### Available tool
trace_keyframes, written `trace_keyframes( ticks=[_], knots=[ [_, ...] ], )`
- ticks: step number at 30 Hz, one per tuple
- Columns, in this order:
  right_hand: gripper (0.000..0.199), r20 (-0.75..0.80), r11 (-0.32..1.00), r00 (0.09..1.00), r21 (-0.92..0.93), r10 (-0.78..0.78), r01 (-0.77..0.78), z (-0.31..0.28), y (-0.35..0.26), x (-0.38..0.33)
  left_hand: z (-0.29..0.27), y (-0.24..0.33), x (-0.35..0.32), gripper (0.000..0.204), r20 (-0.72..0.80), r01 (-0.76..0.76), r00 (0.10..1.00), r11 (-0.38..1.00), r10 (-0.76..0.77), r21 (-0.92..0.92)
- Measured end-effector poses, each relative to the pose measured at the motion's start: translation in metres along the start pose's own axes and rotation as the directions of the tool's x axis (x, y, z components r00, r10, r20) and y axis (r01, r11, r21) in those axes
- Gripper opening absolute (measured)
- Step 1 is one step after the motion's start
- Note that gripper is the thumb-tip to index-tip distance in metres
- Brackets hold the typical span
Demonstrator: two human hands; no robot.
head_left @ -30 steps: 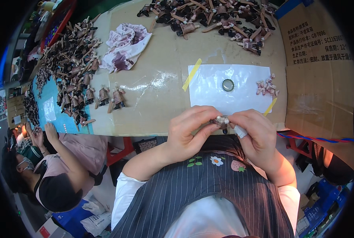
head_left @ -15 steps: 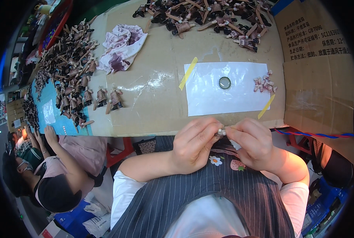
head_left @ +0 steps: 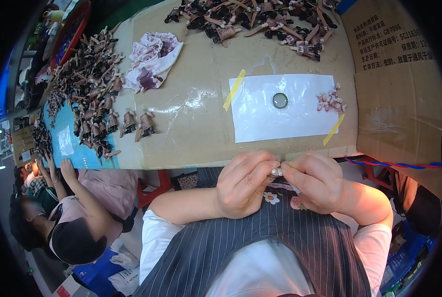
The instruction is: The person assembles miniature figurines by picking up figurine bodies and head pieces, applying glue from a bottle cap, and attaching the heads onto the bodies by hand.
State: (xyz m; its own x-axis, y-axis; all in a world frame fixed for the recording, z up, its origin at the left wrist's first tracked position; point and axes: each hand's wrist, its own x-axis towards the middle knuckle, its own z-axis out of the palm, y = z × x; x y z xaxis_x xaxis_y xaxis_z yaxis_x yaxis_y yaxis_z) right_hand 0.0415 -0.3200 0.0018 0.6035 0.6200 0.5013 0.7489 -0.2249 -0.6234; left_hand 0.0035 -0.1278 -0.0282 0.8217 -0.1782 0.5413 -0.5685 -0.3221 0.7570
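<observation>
Figure pinched in left hand, by the table's near edge; right hand's fingertips meet it, whether gripping I cannot tell; close fingertip work seems underway; next move calls for steadiness.

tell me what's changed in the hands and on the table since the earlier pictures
The left hand and right hand have drawn back from the white paper sheet toward the person's body. The small figurine came with them and is now more hidden by the fingers. The left grip has not let go. The bottle cap and pale pink pieces stayed put.
</observation>
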Motion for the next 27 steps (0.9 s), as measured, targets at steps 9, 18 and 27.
trace_keyframes(
  ticks=[9, 18, 27],
  knots=[
    [0.037, 0.001, 0.999, 0.999, 0.015, 0.044, -0.044, 0.004, 0.000, -0.004, 0.000, -0.001, -0.002, 0.026, 0.006, 0.027, 1.000, 1.000, -0.027, -0.006],
    [0.041, 0.110, 0.946, 0.947, 0.087, 0.303, -0.313, 0.006, 0.007, 0.004, -0.001, -0.012, -0.007, 0.021, 0.145, 0.393, 0.918, 0.896, -0.369, -0.208],
    [0.026, -0.063, 0.980, 0.980, 0.074, 0.188, -0.183, 0.013, 0.003, -0.004, 0.002, -0.006, -0.005, 0.020, 0.071, 0.295, 0.955, 0.951, -0.289, -0.094]
  ],
)
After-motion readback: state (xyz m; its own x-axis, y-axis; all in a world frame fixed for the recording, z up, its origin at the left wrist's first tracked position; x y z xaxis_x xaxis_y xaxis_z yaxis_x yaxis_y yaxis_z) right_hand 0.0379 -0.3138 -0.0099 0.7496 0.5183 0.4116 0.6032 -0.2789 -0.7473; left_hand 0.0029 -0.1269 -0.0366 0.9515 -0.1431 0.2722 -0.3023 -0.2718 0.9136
